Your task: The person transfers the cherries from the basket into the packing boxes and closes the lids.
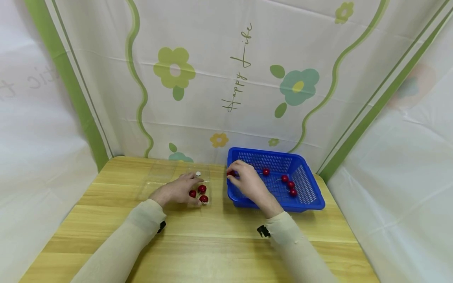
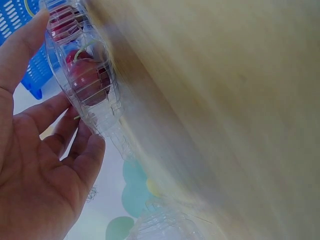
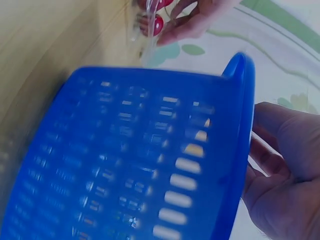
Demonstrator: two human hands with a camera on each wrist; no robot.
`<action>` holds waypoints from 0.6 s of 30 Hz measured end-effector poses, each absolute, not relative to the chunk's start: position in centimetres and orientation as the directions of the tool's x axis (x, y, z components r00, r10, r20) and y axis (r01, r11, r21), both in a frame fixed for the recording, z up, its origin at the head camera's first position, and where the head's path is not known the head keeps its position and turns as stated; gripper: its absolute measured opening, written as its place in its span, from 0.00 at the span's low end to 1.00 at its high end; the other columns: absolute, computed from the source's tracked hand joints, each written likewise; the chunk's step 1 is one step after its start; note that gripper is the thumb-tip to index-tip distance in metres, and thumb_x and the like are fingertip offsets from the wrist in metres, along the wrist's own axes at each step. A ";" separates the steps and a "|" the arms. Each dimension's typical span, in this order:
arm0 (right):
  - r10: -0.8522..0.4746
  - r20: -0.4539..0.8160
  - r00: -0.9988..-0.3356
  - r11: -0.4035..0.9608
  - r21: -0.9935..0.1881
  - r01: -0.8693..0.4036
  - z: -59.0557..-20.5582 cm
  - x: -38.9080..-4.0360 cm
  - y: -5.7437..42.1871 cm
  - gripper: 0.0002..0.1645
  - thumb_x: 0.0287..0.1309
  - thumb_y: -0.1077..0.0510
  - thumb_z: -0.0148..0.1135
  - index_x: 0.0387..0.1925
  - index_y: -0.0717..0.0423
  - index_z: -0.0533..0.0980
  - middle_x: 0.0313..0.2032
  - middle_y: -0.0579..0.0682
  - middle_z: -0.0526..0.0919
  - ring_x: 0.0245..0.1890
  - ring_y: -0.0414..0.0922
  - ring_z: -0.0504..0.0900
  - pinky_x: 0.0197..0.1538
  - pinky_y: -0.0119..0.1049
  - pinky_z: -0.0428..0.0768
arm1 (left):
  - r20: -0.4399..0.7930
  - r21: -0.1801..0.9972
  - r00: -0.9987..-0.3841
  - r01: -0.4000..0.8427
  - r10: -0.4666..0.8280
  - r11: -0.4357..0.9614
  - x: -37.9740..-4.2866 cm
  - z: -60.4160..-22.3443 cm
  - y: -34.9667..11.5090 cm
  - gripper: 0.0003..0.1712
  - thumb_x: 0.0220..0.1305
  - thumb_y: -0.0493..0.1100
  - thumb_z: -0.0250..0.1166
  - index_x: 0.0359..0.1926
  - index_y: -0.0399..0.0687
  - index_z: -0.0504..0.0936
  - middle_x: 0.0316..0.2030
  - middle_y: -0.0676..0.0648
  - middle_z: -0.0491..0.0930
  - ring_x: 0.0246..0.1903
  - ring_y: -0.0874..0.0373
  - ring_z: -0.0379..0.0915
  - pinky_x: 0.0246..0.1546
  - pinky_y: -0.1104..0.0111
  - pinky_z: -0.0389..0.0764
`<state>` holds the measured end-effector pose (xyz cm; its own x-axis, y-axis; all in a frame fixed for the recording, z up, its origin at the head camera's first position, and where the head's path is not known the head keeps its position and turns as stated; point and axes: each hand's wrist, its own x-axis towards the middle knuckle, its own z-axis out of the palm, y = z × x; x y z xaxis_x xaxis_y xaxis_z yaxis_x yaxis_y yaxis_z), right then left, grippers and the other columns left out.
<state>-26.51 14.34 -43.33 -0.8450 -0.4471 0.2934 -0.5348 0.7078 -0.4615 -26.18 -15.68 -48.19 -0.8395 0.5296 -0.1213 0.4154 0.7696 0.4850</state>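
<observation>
My left hand (image 1: 178, 190) spans a small clear plastic box (image 2: 114, 95) on the table, thumb on one side and fingers on the other. Inside it lie red cherries (image 1: 202, 189) with thin stems, partly hidden by the hand. Over the left rim of the blue basket (image 1: 276, 152), my right hand (image 1: 249, 184) pinches a red cherry (image 1: 231, 173) between thumb and fingers. In the right wrist view the basket's wall hides that cherry, and the hand (image 3: 290, 165) shows just beyond the rim. Several more cherries (image 1: 290, 184) lie on the basket floor.
More clear plastic packaging (image 1: 161, 171) lies left of the left hand. The box's raised lid, with a white round spot (image 1: 198, 173), stands behind its cherries. A printed curtain (image 1: 212, 98) hangs along the back edge of the wooden table (image 1: 198, 251).
</observation>
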 end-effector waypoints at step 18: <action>-0.570 0.286 -0.770 0.658 -0.402 -0.636 -44.8 -25.9 9.8 0.06 0.79 0.64 0.76 0.52 0.58 0.92 0.56 0.54 0.94 0.56 0.50 0.95 0.61 0.44 0.97 | -0.111 0.468 -0.838 0.430 0.534 0.772 -26.5 -48.4 -15.7 0.55 0.70 0.58 0.87 0.87 0.39 0.74 0.77 0.36 0.77 0.75 0.35 0.74 0.76 0.39 0.85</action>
<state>-25.85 9.80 -44.76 -0.7702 -0.5698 0.2865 -0.6365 0.6584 -0.4017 -26.48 -15.70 -48.36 -0.8383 0.5337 -0.1114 0.4296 0.7724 0.4678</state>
